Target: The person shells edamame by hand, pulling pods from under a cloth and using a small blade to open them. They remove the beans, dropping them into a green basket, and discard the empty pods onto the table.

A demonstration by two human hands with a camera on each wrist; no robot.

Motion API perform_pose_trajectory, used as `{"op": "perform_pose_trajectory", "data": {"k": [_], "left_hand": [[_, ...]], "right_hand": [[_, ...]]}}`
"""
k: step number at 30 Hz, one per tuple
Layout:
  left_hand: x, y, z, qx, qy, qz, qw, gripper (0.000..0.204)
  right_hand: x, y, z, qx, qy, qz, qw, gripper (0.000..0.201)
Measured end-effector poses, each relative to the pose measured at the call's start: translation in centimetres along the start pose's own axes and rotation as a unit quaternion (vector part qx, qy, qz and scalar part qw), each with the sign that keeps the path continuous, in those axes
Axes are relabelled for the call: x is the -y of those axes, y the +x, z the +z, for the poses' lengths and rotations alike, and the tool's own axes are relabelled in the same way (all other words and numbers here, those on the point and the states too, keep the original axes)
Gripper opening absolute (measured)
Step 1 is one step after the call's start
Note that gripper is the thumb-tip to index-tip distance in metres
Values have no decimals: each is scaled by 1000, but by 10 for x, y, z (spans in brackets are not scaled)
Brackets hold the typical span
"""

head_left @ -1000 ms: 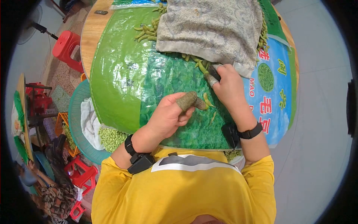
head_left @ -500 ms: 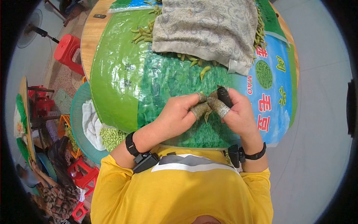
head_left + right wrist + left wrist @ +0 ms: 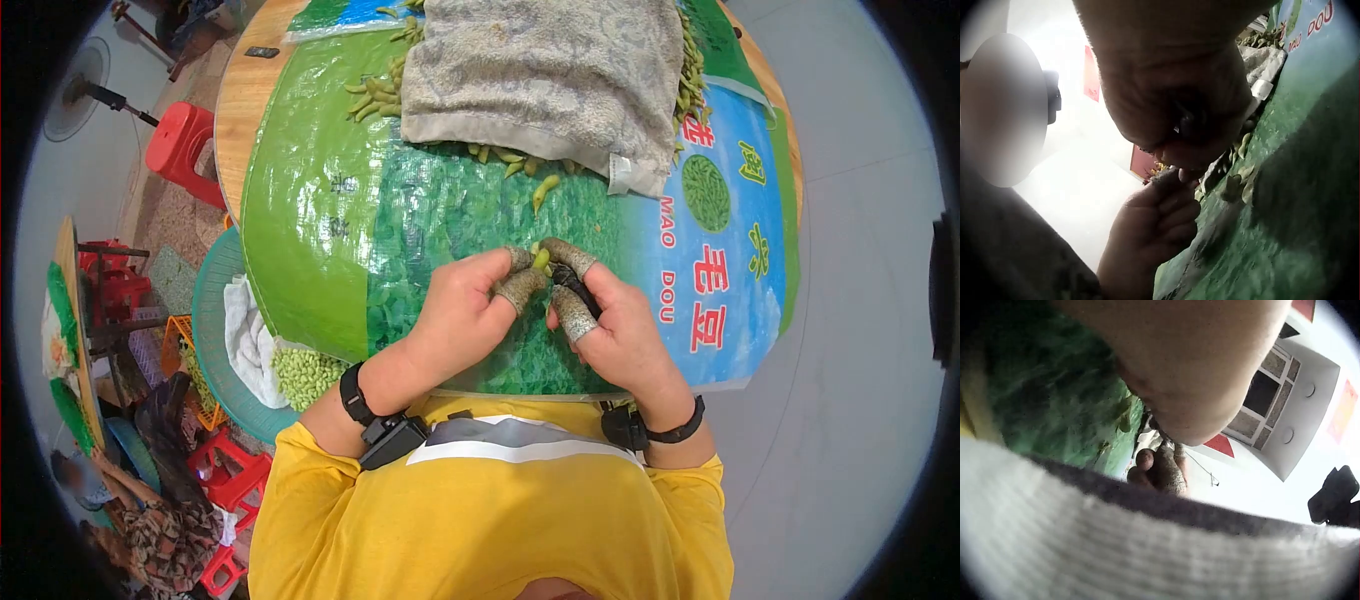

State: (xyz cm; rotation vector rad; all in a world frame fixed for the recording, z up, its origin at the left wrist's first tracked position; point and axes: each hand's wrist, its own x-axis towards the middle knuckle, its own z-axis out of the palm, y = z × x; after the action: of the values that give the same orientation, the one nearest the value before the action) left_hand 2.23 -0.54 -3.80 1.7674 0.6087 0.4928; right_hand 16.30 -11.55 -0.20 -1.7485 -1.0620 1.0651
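Observation:
My left hand pinches a green edamame pod between thumb and finger, both in worn grey-brown finger covers. Opposite it, my right hand has covered fingertips right at the pod's side. A slim black object is held between that thumb and forefinger; its kind does not show clearly. Just beyond the hands another pod lies on the green printed sheet. In the right wrist view, the left hand meets the right; the right palm is dark.
A grey patterned towel covers a heap of pods at the table's far side. Below the left edge stands a teal basket with a white cloth and shelled beans. Red stools stand on the floor.
My right hand has come back from the pods at the towel's edge to meet my left hand. The left hand has shifted slightly, and a pod now shows between the fingertips.

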Motion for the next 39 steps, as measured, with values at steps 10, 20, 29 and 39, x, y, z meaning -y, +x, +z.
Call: {"op": "perform_pose_trajectory", "data": {"k": [10,20,29,39], "left_hand": [[8,-2,-11,111,-458,-245,847,17],[3,0,-2,12,-141,-33,989,18],[0,0,-7,4,-368,-217,904,22],[3,-8,2,52,-164,-52,984,33]], "right_hand": [[-17,9,-5,129,464,207,852,38],[-4,-1,4,30,59,1,998,43],[-8,-11,-6,-13,29,76,997,34],[-14,5,9,-31,117,102,987,23]]}}
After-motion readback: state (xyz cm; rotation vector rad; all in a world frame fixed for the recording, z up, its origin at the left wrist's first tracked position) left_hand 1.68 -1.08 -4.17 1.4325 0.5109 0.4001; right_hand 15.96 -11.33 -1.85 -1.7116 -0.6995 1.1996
